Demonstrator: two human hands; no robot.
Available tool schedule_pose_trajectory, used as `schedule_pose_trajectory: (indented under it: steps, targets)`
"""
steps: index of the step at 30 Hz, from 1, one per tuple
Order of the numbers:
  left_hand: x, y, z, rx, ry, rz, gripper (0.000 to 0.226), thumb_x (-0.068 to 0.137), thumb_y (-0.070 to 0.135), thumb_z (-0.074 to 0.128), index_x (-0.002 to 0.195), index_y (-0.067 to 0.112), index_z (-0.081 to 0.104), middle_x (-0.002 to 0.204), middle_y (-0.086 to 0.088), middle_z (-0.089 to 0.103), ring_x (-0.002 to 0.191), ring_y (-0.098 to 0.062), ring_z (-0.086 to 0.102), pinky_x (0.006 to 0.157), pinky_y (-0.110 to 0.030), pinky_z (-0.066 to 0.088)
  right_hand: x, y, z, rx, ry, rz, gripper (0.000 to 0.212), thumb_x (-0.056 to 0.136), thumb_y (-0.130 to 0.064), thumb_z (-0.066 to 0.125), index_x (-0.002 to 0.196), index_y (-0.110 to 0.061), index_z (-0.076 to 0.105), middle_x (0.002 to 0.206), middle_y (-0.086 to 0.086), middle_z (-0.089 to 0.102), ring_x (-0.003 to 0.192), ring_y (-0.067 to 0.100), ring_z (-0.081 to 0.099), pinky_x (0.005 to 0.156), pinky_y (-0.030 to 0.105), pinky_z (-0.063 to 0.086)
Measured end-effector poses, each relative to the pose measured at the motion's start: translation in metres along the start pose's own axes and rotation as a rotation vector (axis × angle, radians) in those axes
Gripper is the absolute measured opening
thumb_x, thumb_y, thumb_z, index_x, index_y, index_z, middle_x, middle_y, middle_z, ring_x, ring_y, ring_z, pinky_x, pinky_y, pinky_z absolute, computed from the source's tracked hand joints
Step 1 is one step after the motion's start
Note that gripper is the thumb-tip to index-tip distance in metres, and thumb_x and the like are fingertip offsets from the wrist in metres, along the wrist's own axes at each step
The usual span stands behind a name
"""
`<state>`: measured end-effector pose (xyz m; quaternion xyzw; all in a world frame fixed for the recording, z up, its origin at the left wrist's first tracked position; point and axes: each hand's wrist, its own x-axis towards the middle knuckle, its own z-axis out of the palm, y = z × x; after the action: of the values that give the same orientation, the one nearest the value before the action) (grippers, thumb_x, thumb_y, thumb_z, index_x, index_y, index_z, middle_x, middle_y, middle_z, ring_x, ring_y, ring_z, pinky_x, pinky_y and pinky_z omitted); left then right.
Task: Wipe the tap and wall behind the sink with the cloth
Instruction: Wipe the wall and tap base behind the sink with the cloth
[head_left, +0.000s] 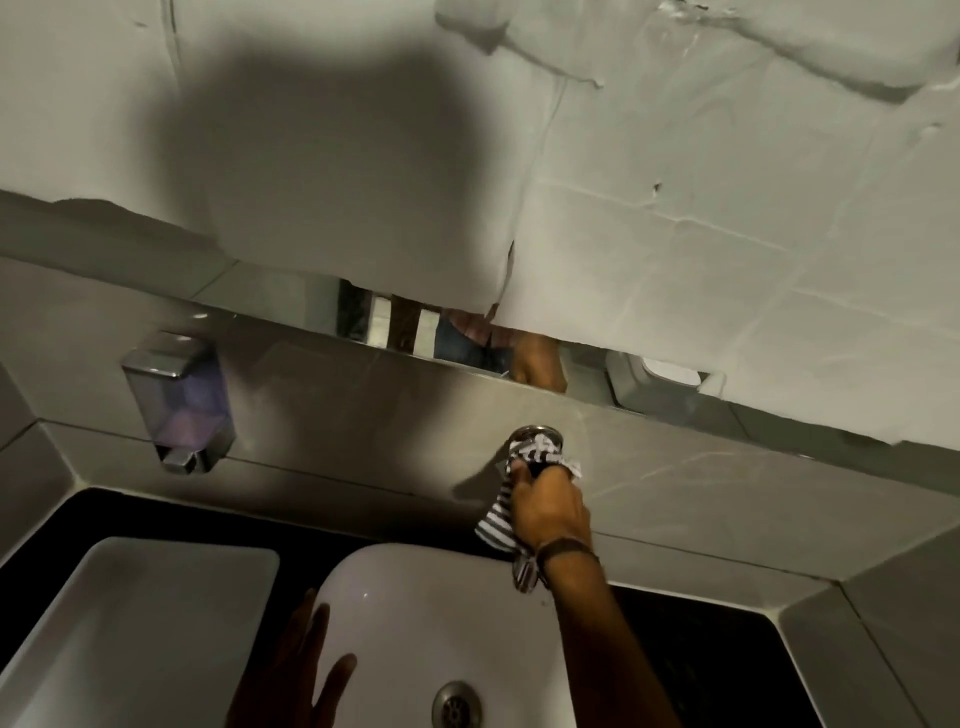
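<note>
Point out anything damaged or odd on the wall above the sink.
The wrinkled white paper sheets covering the mirror look odd: they are creased, split at a torn seam near the middle, and leave only a thin reflective strip exposed. Below, the right hand presses the striped cloth around the chrome tap.

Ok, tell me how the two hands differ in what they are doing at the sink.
The right hand is closed around the striped cloth, pressing it against the tap on the wall; the left hand holds nothing. The right hand reaches up to the tiled wall; the left hand is low, at the near edge of the oval sink, fingers spread open. The right wrist bears a band; the left wrist is out of view. Both are bare.
</note>
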<state>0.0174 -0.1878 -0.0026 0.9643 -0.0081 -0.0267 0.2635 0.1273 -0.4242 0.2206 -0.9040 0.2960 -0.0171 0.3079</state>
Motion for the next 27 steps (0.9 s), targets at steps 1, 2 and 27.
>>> schedule_pose_trajectory:
  steps: [1, 2, 27]
  targets:
    - [0.0, 0.0, 0.0, 0.012, -0.01, -0.014, 0.096, 0.087, 0.078, 0.007, 0.145, 0.01, 0.043, 0.151, -0.015, 0.041, 0.132, -0.039, 0.052, 0.099, -0.057, 0.047, 0.003, -0.007, -0.001, -0.009, -0.012, 0.015, 0.043, 0.101, -0.048, 0.049, 0.119, -0.013, 0.066, 0.123, 0.018, 0.072, 0.113, 0.038, 0.067, 0.093, 0.037, 0.05]
    - [-0.001, 0.0, 0.0, 0.015, -0.024, -0.021, 0.102, 0.085, 0.079, 0.005, 0.143, 0.007, 0.047, 0.153, -0.014, 0.041, 0.132, -0.039, 0.051, 0.1, -0.058, 0.047, 0.006, -0.011, -0.001, -0.008, -0.017, 0.027, 0.044, 0.101, -0.049, 0.047, 0.121, -0.015, 0.066, 0.125, 0.017, 0.071, 0.115, 0.038, 0.067, 0.096, 0.038, 0.049]
    - [-0.001, 0.0, 0.0, 0.048, -0.019, -0.013, 0.092, 0.092, 0.071, 0.011, 0.139, 0.004, 0.052, 0.15, -0.018, 0.047, 0.133, -0.041, 0.049, 0.099, -0.06, 0.047, -0.052, 0.073, 0.073, 0.616, 0.37, -0.134, 0.061, 0.092, -0.055, 0.046, 0.127, -0.007, 0.06, 0.129, 0.015, 0.07, 0.122, 0.03, 0.064, 0.104, 0.034, 0.05]
